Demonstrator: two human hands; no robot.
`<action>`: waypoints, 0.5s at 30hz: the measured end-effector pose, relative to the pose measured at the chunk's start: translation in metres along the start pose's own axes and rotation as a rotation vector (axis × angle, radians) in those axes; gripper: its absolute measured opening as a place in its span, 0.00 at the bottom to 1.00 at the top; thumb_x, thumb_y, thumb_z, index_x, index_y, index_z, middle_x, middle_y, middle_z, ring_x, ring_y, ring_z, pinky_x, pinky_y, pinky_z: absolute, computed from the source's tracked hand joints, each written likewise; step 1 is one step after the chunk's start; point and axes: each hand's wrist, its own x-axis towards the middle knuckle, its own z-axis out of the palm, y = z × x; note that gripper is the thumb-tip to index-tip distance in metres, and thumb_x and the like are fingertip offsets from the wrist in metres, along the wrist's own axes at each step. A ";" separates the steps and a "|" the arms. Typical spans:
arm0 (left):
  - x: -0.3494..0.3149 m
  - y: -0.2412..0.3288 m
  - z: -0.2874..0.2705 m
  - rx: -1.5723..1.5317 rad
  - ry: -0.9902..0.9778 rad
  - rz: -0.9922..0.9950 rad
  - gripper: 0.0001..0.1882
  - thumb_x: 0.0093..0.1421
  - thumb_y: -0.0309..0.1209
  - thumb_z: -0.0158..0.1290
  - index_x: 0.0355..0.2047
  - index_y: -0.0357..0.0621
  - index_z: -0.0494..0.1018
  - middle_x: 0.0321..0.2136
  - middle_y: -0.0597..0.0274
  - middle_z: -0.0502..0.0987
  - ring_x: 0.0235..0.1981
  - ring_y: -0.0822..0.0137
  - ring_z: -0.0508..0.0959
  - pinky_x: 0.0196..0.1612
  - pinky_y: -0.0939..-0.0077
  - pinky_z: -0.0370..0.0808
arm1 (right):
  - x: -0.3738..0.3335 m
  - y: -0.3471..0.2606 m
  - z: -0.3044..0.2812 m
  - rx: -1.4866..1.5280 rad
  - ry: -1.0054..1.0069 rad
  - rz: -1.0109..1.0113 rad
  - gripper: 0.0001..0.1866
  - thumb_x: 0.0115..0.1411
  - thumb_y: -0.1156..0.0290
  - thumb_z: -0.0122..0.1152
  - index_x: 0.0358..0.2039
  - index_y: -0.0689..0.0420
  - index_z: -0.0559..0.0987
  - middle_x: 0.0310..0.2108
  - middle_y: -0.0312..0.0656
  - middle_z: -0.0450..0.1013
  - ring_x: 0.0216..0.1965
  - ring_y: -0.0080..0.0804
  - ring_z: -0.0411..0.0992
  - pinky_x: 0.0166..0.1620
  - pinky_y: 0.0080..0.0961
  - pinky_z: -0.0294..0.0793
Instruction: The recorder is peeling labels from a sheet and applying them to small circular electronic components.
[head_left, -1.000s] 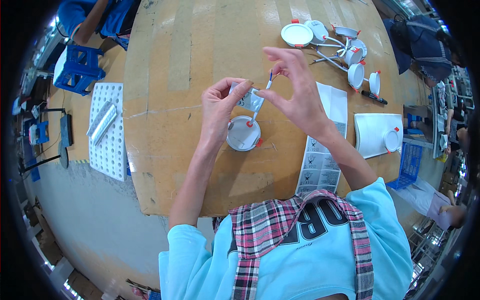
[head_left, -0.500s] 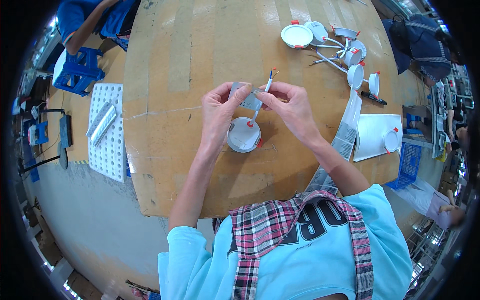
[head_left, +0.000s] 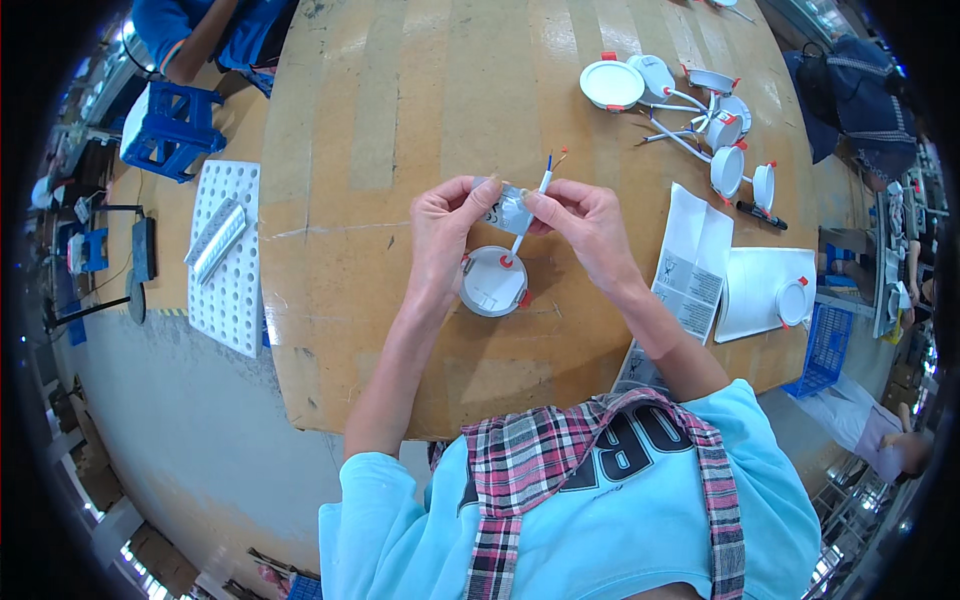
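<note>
Each grip is a narrow pinch: our left hand (head_left: 445, 228) and right hand (head_left: 588, 232) hold a silvery label (head_left: 512, 212) at the cable (head_left: 545, 182) of a lamp (head_left: 493, 284) toward the bench's (head_left: 350, 350) near edge. We seem to be wrapping; next calls for aligned edges.

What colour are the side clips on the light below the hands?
Red clips on the white round light, clearest in the head view.

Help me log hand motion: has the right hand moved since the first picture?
Yes. Judged against the white recessed downlight lying on the table, the right hand has come nearer to it, toward the picture's lower edge.
</note>
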 end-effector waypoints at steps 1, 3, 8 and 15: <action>0.001 -0.001 0.000 -0.020 -0.013 -0.014 0.10 0.59 0.34 0.58 0.30 0.37 0.79 0.24 0.65 0.79 0.25 0.80 0.75 0.31 0.82 0.71 | 0.000 0.002 -0.001 0.003 -0.001 -0.001 0.12 0.60 0.67 0.60 0.30 0.66 0.80 0.24 0.37 0.76 0.27 0.17 0.72 0.32 0.14 0.72; 0.002 -0.002 0.002 -0.025 -0.015 -0.027 0.11 0.60 0.34 0.57 0.30 0.37 0.79 0.24 0.65 0.79 0.25 0.80 0.75 0.31 0.82 0.71 | 0.001 0.006 -0.002 0.018 -0.008 -0.012 0.13 0.60 0.67 0.59 0.32 0.66 0.80 0.24 0.37 0.76 0.27 0.17 0.72 0.32 0.15 0.72; 0.002 0.005 -0.007 -0.012 -0.076 -0.081 0.14 0.63 0.37 0.52 0.31 0.38 0.78 0.27 0.63 0.80 0.27 0.77 0.77 0.34 0.82 0.72 | 0.002 0.012 -0.001 0.144 -0.016 0.025 0.12 0.61 0.67 0.58 0.34 0.65 0.79 0.26 0.36 0.75 0.27 0.17 0.72 0.33 0.15 0.72; -0.004 0.010 -0.004 0.202 -0.061 -0.017 0.13 0.59 0.35 0.58 0.31 0.35 0.78 0.26 0.64 0.79 0.27 0.77 0.76 0.33 0.81 0.73 | 0.002 0.016 0.000 0.112 -0.013 0.034 0.11 0.61 0.67 0.59 0.33 0.64 0.79 0.25 0.35 0.74 0.27 0.16 0.71 0.32 0.15 0.70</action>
